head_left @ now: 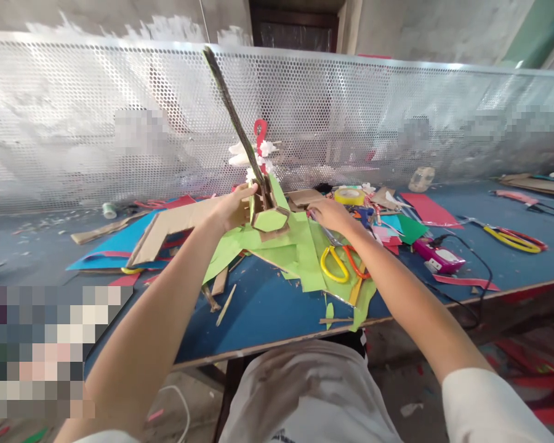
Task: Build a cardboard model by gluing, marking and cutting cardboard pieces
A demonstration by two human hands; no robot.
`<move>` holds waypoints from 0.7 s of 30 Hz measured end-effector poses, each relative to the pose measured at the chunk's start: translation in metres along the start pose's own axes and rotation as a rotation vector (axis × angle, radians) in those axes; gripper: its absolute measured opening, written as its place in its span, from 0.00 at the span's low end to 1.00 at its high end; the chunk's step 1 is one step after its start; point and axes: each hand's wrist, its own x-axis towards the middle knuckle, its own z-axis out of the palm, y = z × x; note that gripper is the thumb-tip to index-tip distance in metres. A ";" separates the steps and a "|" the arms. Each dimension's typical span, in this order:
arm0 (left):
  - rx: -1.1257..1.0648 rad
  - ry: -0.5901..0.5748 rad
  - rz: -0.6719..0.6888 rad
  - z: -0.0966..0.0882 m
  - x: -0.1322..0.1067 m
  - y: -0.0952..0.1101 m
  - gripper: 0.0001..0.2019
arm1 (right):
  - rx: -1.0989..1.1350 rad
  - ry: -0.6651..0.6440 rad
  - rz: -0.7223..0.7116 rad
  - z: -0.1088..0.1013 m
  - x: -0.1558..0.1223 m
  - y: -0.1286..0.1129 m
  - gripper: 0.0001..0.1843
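Observation:
My left hand (235, 208) grips the side of a small cardboard box (271, 219) covered partly in light green paper, its thumb at the upper rim. A long dark stick (233, 114) rises from the box, leaning to the left. To the right, my right hand (331, 215) is closed with its fingertips low over the table clutter; what is in them, if anything, is hidden. Just below that hand lie scissors (335, 263) with one yellow and one red handle. Sheets of light green paper (311, 261) spread under the box and the scissors.
Blue card and cut cardboard (180, 224) lie at the left. Yellow tape (349, 196), a magenta device (438, 256) with a black cord, red paper (429, 209) and pliers (512, 239) lie at the right. A perforated metal screen (351, 123) stands behind the blue table (258, 307).

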 end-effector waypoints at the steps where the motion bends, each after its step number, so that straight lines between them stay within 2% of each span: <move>1: 0.025 0.005 -0.013 0.002 0.000 -0.002 0.40 | -0.043 -0.048 0.032 0.004 0.000 0.002 0.26; 4: 0.088 0.012 -0.056 0.006 -0.001 -0.007 0.42 | -0.141 -0.194 0.111 0.014 0.004 0.002 0.28; 11: 0.142 -0.017 -0.077 0.012 -0.004 -0.015 0.42 | -0.172 -0.284 0.148 0.025 0.012 -0.004 0.29; 15: 0.167 -0.021 -0.083 0.018 -0.010 -0.017 0.41 | -0.171 -0.261 0.157 0.030 0.015 -0.002 0.25; 21: 0.155 -0.025 -0.066 0.019 -0.012 -0.021 0.42 | -0.106 -0.114 0.161 0.028 0.016 -0.001 0.24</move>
